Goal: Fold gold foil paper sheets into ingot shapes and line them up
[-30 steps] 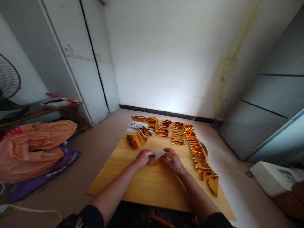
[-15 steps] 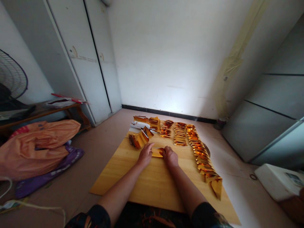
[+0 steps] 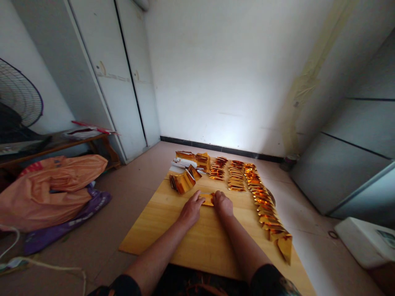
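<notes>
Folding gold foil paper [image 3: 207, 200] at lower centre of the frame.
The left hand [image 3: 190, 209] and right hand [image 3: 224, 205] pinch its opposite ends; creasing seems in hand, likely calling next for even finger pressure. Folded foil pieces [image 3: 266, 206] lie farther right.

no text can be read: the pale marks [image 3: 77, 222] near the purple bag's [image 3: 58, 235] right edge, the red print [image 3: 33, 167] at the orange bag's [image 3: 66, 177] upper left edge and the white box's [image 3: 354, 242] dark label [image 3: 386, 238] (right end) are illegible.
</notes>
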`<action>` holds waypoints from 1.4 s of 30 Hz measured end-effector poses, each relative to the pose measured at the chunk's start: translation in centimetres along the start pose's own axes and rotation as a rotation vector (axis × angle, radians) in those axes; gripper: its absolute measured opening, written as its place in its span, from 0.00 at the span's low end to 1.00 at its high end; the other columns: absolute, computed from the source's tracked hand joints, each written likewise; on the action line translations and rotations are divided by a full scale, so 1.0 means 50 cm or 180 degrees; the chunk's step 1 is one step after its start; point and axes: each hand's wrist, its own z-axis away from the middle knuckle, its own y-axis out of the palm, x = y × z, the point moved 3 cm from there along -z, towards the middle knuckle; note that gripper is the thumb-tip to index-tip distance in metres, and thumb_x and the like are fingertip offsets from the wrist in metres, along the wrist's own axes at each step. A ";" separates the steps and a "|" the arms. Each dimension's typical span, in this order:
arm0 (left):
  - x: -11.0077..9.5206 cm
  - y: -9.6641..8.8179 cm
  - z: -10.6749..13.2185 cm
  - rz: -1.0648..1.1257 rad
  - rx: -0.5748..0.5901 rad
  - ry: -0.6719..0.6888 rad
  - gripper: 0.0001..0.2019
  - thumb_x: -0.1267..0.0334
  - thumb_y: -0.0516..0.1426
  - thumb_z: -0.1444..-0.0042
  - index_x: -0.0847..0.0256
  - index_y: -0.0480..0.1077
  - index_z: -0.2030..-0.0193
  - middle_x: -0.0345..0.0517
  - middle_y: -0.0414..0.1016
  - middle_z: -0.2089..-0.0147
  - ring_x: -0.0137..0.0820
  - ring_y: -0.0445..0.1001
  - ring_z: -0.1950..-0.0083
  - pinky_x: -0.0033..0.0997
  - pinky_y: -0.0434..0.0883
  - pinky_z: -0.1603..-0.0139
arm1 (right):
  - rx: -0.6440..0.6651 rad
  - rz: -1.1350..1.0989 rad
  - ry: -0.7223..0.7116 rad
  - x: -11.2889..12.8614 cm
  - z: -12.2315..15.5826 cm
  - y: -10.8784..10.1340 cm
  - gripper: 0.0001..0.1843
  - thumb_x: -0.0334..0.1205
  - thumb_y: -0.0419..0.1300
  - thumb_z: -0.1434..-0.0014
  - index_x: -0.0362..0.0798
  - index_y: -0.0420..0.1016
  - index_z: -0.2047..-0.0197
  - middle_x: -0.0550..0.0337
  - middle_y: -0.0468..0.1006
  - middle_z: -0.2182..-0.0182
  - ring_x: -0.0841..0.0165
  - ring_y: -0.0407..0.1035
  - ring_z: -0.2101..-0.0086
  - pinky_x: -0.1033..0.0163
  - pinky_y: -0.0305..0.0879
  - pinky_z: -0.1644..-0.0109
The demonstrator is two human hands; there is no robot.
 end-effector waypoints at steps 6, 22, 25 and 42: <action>-0.005 -0.002 0.004 -0.0243 0.0172 -0.0058 0.24 0.76 0.47 0.46 0.58 0.68 0.43 0.43 0.51 0.30 0.36 0.62 0.37 0.34 0.58 0.36 | 0.0043 0.0107 0.0020 0.003 -0.014 0.012 0.14 0.43 0.44 0.32 0.49 0.68 0.56 0.55 0.77 0.62 0.68 0.75 0.65 0.68 0.59 0.70; -0.021 -0.016 0.009 -0.0391 0.0092 -0.0059 0.23 0.73 0.47 0.43 0.57 0.69 0.44 0.47 0.55 0.31 0.41 0.68 0.43 0.40 0.60 0.40 | 0.0037 0.0200 0.0004 0.006 -0.021 0.022 0.14 0.41 0.44 0.32 0.47 0.68 0.57 0.51 0.76 0.64 0.67 0.75 0.67 0.68 0.61 0.69; -0.021 -0.012 0.006 -0.0328 0.0043 -0.0103 0.19 0.70 0.49 0.42 0.56 0.71 0.46 0.45 0.58 0.32 0.40 0.68 0.43 0.39 0.60 0.41 | 0.0053 0.0217 -0.0023 0.010 -0.019 0.019 0.11 0.41 0.48 0.34 0.47 0.68 0.56 0.51 0.75 0.64 0.67 0.74 0.67 0.67 0.60 0.69; -0.035 -0.047 -0.012 -0.0655 0.0197 0.0107 0.14 0.70 0.53 0.46 0.50 0.76 0.59 0.41 0.75 0.50 0.38 0.66 0.49 0.41 0.58 0.50 | 0.0075 -0.0203 -0.0099 -0.006 -0.007 0.000 0.09 0.35 0.51 0.38 0.50 0.73 0.61 0.57 0.75 0.62 0.71 0.71 0.66 0.68 0.55 0.68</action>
